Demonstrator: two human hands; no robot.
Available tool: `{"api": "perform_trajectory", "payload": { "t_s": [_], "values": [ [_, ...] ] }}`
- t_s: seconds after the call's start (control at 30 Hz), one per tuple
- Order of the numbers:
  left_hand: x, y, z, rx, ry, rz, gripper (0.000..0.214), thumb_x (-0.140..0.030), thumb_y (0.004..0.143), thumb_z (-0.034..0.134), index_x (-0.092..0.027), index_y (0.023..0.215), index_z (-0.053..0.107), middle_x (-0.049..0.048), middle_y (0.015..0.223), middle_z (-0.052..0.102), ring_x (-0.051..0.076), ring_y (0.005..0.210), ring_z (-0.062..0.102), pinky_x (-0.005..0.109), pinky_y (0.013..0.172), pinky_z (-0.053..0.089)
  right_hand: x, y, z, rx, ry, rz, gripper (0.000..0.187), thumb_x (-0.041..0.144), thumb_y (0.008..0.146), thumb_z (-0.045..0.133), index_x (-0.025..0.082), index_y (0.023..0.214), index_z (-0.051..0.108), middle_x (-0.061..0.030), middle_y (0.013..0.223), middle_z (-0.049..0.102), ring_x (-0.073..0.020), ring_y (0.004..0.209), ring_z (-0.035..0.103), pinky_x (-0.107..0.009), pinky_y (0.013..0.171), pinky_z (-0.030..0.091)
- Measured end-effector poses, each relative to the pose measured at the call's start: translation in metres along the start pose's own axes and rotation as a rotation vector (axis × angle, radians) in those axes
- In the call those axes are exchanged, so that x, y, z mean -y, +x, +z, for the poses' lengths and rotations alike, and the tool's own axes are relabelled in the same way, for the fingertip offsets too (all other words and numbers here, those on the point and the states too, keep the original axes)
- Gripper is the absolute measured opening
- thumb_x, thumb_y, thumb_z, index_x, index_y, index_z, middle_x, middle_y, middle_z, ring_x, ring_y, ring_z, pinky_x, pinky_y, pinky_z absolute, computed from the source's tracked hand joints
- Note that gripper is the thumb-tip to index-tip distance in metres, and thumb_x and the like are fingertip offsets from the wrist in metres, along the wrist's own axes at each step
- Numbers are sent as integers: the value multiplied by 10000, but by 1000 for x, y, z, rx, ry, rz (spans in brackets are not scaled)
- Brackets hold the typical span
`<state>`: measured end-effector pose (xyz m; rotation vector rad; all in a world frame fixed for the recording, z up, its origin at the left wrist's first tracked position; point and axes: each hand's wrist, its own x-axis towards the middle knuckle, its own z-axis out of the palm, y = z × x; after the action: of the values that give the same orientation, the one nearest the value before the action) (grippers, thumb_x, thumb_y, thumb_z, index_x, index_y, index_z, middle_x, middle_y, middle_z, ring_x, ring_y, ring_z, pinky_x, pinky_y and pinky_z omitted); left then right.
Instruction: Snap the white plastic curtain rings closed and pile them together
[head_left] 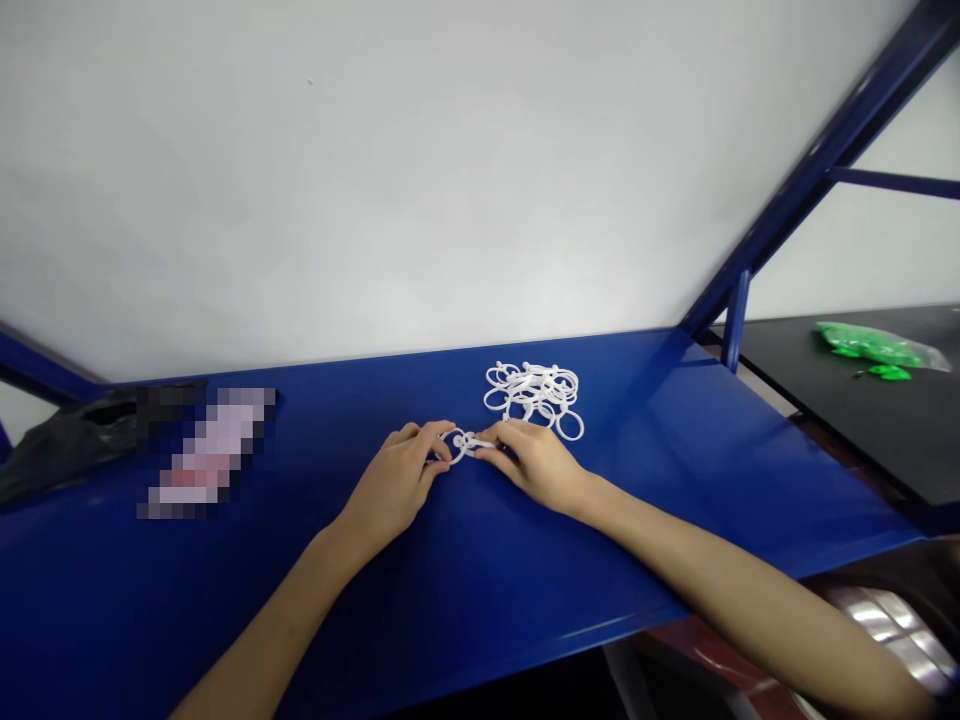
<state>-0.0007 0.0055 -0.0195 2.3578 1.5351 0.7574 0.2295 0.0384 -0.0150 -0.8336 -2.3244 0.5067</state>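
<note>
Both hands meet over the middle of the blue table. My left hand pinches a white plastic ring between thumb and fingers. Opposite it, my right hand is closed on another white ring, partly hidden by the fingers. The two rings touch or overlap between the fingertips; whether they are linked I cannot tell. Just behind my right hand lies a loose heap of white rings, several of them with small round knobs on their edges.
A black plastic bag and a pixelated item lie at the left. A white wall rises behind the table. At the right, past a blue metal frame, green pieces in a clear bag rest on a black surface.
</note>
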Motion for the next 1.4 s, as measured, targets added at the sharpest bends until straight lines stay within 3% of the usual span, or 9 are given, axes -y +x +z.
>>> {"api": "perform_trajectory", "payload": {
  "t_s": [0.23, 0.43, 0.53, 0.83, 1.1, 1.4],
  "values": [
    [5, -1, -8, 61, 115, -30, 257, -119, 923, 511, -235, 1108, 646, 32, 928, 723, 234, 935, 608, 395, 840, 461, -6, 3, -6, -163, -56, 87, 110, 299, 959, 651, 191, 935, 654, -55, 935, 759, -184, 812, 713, -299, 728, 555],
    [-7, -1, -11, -132, 297, -77, 218, -340, 921, 605, -230, 1097, 673, 64, 1037, 741, 284, 1001, 608, 460, 886, 397, -2, 3, -5, -169, 43, 84, 122, 314, 968, 637, 196, 950, 664, -39, 900, 760, -158, 758, 713, -262, 684, 549],
    [-15, -1, -14, -211, 223, -24, 208, -384, 935, 599, -242, 1057, 690, 56, 1078, 739, 268, 1012, 610, 437, 881, 409, 3, 1, -6, -146, 101, 44, 157, 328, 979, 619, 195, 906, 659, -41, 922, 759, -156, 792, 716, -263, 705, 552],
    [-26, -1, -11, -203, -111, 39, 209, -365, 971, 538, -243, 893, 690, 5, 827, 730, 192, 822, 638, 372, 814, 521, 5, -3, -7, -124, 128, -77, 174, 357, 988, 603, 192, 972, 656, -56, 904, 721, -152, 780, 677, -281, 697, 551],
    [-29, -1, -5, -232, -129, 99, 146, -254, 950, 559, -234, 861, 672, 15, 823, 721, 193, 821, 624, 372, 818, 535, 4, -3, -4, -50, 121, -166, 188, 331, 1020, 539, 184, 990, 653, -64, 903, 706, -162, 800, 662, -302, 735, 553],
    [-32, -5, 4, -334, -98, 194, 179, -170, 954, 533, -229, 817, 632, 4, 777, 694, 177, 800, 603, 334, 770, 525, 11, -4, -6, -68, 90, -164, 206, 304, 1032, 506, 185, 929, 640, -53, 833, 678, -156, 732, 623, -282, 676, 524]
  ]
}}
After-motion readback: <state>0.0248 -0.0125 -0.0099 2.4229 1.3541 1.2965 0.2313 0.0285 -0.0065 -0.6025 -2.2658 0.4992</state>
